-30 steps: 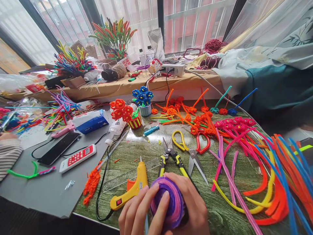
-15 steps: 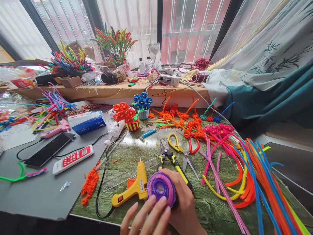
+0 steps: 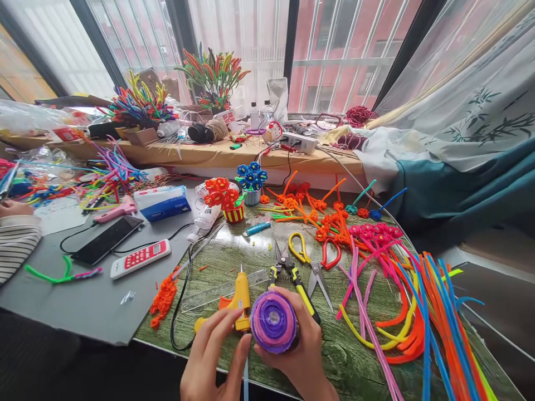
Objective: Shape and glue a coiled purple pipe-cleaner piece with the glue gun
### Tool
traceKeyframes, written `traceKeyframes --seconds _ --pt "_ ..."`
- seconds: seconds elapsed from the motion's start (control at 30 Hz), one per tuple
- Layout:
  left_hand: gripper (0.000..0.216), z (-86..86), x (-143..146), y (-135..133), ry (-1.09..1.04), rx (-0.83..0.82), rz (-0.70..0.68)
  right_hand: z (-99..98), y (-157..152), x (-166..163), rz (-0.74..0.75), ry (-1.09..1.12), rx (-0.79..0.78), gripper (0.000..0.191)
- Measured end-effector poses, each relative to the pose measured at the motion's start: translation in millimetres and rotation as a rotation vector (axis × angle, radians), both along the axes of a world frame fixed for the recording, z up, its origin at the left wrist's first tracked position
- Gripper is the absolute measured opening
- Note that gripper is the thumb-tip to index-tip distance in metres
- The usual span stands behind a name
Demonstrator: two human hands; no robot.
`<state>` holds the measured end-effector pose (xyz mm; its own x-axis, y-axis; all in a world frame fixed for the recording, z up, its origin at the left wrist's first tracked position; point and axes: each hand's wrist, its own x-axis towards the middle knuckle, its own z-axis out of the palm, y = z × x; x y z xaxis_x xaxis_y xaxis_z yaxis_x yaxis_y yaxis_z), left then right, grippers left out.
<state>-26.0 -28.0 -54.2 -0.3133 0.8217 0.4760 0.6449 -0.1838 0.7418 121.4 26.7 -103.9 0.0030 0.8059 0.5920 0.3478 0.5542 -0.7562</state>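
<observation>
Fuzzy pipe-cleaner coil, glossy plastic glue gun, glossy wood-grain tabletop.

Right hand cupped in a closed grasp, left hand beside it — fingers loosely spread, palm down

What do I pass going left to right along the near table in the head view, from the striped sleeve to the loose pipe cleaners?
Striped sleeve → phone → red remote → orange scraps → glue gun → purple coil → scissors → loose pipe cleaners.
</observation>
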Motion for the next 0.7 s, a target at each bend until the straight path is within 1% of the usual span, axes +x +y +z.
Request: traceKeyframes --seconds 0.07,0.13,0.17,0.27,0.33,0.4,0.5,0.57,0.63,0.7 --pt "0.029 4.3 -4.1 9.4 -0.071 -0.075 -0.090 0.8 -0.1 0.3 0.029 0.011 -0.004 0.063" --pt "0.024 9.8 -6.4 15.5 -0.146 -0.155 -0.164 1.1 0.1 0.7 0.052 0.015 -0.002 0.063" --pt "0.022 12.6 -7.0 17.1 -0.182 -0.190 -0.175 1.0 0.4 1.1 0.060 0.015 0.000 0.063" --pt "0.025 19.9 -11.2 16.7 -0.263 -0.264 -0.126 0.2 1.0 2.9 0.056 0.006 -0.007 0.065" --pt "0.030 23.0 -20.8 14.6 -0.276 -0.290 -0.077 -0.4 1.4 4.5 0.026 -0.001 -0.023 0.066" --pt "0.035 24.5 -38.4 12.6 -0.259 -0.298 0.018 -0.8 1.6 5.6 -0.012 -0.010 -0.036 0.064" --pt "0.041 26.4 -76.0 12.3 -0.182 -0.282 0.290 -1.1 1.9 5.9 -0.071 -0.022 -0.043 0.059" --pt "0.038 28.7 -101.0 14.2 -0.085 -0.284 0.441 -1.5 1.8 5.3 -0.109 -0.029 -0.044 0.058" --pt "0.035 31.4 -120.0 17.1 0.045 -0.312 0.521 -2.2 1.5 4.7 -0.134 -0.036 -0.046 0.057" --pt "0.035 33.1 -131.2 20.0 0.181 -0.318 0.574 -2.9 1.3 4.4 -0.149 -0.041 -0.042 0.057"
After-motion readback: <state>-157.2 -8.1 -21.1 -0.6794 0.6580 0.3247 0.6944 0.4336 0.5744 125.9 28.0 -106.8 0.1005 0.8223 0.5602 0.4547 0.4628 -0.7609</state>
